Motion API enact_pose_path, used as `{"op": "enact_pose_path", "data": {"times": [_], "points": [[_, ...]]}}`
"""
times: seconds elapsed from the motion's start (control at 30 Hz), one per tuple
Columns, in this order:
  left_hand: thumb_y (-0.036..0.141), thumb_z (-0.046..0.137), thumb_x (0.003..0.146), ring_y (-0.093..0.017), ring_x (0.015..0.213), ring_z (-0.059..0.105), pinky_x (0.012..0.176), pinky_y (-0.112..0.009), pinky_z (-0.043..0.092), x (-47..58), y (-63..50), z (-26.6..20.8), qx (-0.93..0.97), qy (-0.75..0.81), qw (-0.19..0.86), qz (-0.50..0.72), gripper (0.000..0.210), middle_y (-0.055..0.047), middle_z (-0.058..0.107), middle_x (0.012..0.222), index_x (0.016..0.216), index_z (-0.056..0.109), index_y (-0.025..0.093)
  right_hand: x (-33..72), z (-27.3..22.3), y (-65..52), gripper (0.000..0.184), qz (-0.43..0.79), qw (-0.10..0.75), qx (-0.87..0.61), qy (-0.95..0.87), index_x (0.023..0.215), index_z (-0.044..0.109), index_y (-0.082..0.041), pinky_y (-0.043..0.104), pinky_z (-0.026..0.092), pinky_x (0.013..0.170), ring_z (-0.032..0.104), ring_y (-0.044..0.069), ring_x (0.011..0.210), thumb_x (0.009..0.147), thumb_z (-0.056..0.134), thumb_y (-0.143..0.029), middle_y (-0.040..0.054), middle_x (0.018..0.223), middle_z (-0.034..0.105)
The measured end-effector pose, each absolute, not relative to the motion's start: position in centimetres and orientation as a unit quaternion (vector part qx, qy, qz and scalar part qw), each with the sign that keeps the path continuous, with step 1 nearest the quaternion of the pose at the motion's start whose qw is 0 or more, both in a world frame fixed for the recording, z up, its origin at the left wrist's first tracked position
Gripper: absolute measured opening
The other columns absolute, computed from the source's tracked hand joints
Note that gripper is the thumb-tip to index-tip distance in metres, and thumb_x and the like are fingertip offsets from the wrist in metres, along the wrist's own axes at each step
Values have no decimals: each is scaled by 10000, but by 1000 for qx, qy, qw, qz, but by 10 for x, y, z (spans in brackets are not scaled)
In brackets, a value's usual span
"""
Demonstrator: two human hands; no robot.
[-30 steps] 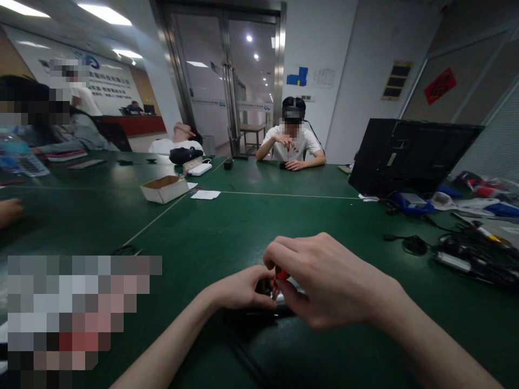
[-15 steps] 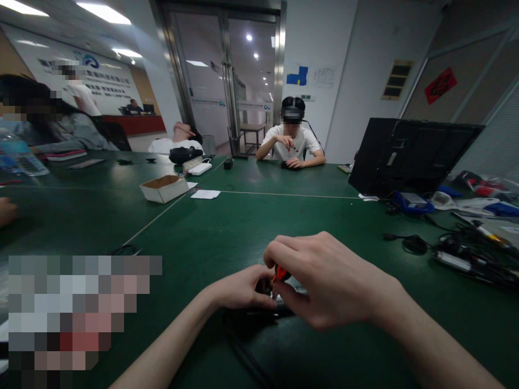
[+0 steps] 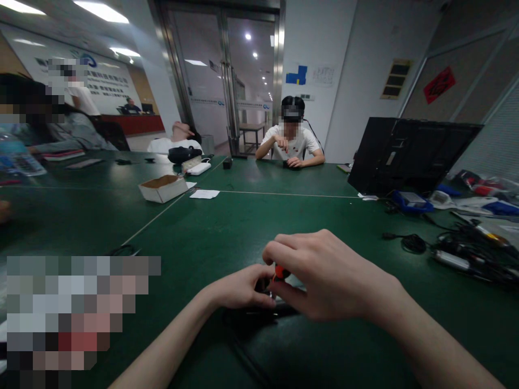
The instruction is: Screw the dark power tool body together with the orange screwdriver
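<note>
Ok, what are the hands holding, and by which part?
The right hand pinches a small item by its red-and-black part between thumb and fingers; the rest is hidden. Whether the left hand grips a dark object cannot be told.

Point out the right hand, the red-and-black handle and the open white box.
Right hand (image 3: 322, 274): head view, back of the hand.
Red-and-black handle (image 3: 279, 272): head view, its red part.
Open white box (image 3: 165, 193): head view, its near outer wall.

An orange-red and black piece (image 3: 280, 272) sits toward six o'clock, partly hidden. Toward its seven o'clock lies a dark, glossy object (image 3: 263, 313)
</note>
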State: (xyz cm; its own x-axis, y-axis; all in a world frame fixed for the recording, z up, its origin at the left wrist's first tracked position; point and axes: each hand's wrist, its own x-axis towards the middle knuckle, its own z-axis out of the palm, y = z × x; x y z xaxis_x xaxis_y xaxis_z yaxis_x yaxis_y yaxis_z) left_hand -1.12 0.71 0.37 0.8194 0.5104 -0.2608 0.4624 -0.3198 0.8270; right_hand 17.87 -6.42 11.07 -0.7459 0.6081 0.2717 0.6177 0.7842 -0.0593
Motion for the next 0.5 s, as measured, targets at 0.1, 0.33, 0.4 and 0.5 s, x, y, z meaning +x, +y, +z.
{"op": "enact_pose_path", "data": {"times": [0.1, 0.33, 0.4, 0.5], "points": [[271, 671, 721, -233, 929, 546, 789, -297, 428, -12, 8, 2, 818, 313, 482, 18, 267, -6, 603, 967, 957, 593, 177, 178, 112, -64, 135, 10, 137, -322, -937, 957, 479, -183, 230, 264, 516, 461, 100, 661, 827, 500, -215, -9, 905, 577], [258, 681, 707, -237, 958, 559, 822, -320, 435, -11, 4, 7, 800, 324, 504, 30, 312, -20, 611, 1031, 989, 574, 180, 177, 106, -60, 116, -45, 150, -335, -929, 937, 472, -201, 242, 215, 500, 438, 95, 582, 909, 480, -314, -41, 771, 560], [271, 671, 719, -234, 928, 564, 809, -321, 436, -10, 3, 8, 800, 326, 503, 19, 268, -17, 615, 986, 950, 575, 176, 178, 106, -60, 149, -55, 148, -338, -928, 914, 475, -204, 244, 204, 500, 430, 94, 562, 910, 493, -352, -48, 730, 549], [269, 686, 708, -231, 925, 554, 791, -308, 438, -10, 5, 5, 806, 322, 496, 22, 260, -9, 599, 970, 922, 573, 176, 178, 108, -62, 147, -32, 141, -336, -931, 943, 485, -196, 240, 231, 513, 466, 102, 618, 889, 507, -331, -31, 798, 576]]}}
